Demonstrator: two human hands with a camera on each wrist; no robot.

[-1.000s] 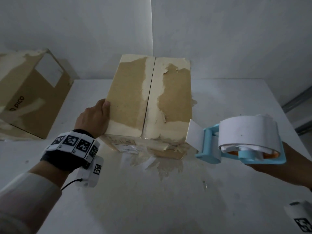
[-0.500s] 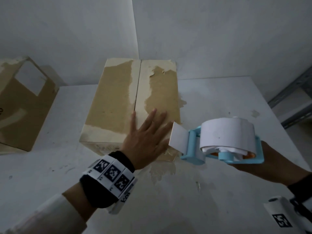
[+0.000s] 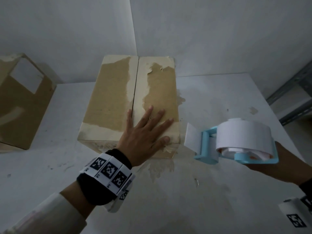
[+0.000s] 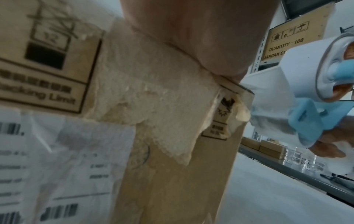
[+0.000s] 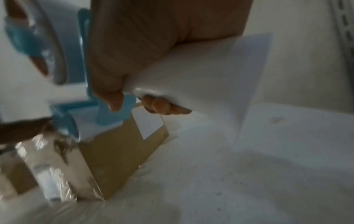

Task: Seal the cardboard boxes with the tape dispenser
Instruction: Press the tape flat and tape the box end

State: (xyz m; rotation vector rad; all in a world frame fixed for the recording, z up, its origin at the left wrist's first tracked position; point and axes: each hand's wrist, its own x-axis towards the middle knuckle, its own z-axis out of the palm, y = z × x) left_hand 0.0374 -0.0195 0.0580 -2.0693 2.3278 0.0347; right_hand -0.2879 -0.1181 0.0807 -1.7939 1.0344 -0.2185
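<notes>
A brown cardboard box (image 3: 116, 100) with torn paper patches stands mid-table, its two top flaps meeting in a centre seam. My left hand (image 3: 146, 132) lies flat on the near right part of its top, fingers spread and straight. In the left wrist view the palm (image 4: 191, 30) presses the box's top edge above its labelled front (image 4: 172, 174). My right hand (image 3: 276, 159) grips a light blue tape dispenser (image 3: 236, 141) with a white roll, held in the air just right of the box. A loose tape end (image 3: 191, 135) points at the box's near right corner. The right wrist view shows fingers (image 5: 114, 60) curled round the blue frame (image 5: 113, 112).
A second cardboard box (image 3: 20, 102) with a white label stands at the far left of the white table (image 3: 202, 200). White walls close the back. Metal shelving (image 3: 290, 98) stands to the right, with more boxes on it in the left wrist view.
My left hand left the box's left side and came to rest flat on the top, near the right front. The dispenser stays held right of the box. The view shifted.
</notes>
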